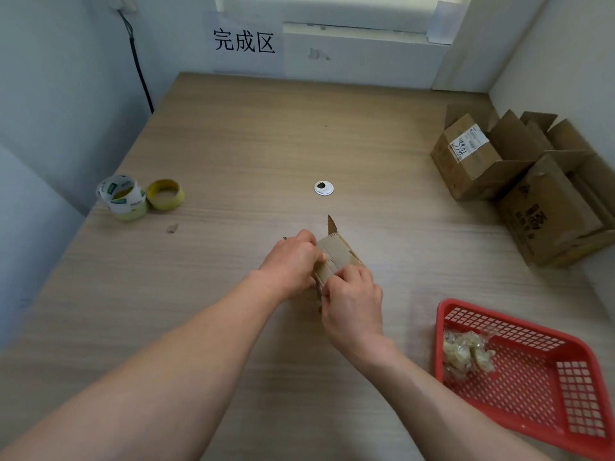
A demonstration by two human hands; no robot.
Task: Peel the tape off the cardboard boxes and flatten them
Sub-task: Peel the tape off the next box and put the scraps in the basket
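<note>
A small brown cardboard box sits in the middle of the wooden table, one flap sticking up at its far end. My left hand grips the box's left side with curled fingers. My right hand curls over the near right end of the box, fingertips pinching at its top edge. Most of the box is hidden behind both hands. Whether tape is between the fingers cannot be seen.
Several open cardboard boxes stand piled at the right edge. A red plastic basket at the near right holds crumpled tape. Rolls of tape lie at the left, with a cardboard scrap nearby. A cable grommet sits mid-table.
</note>
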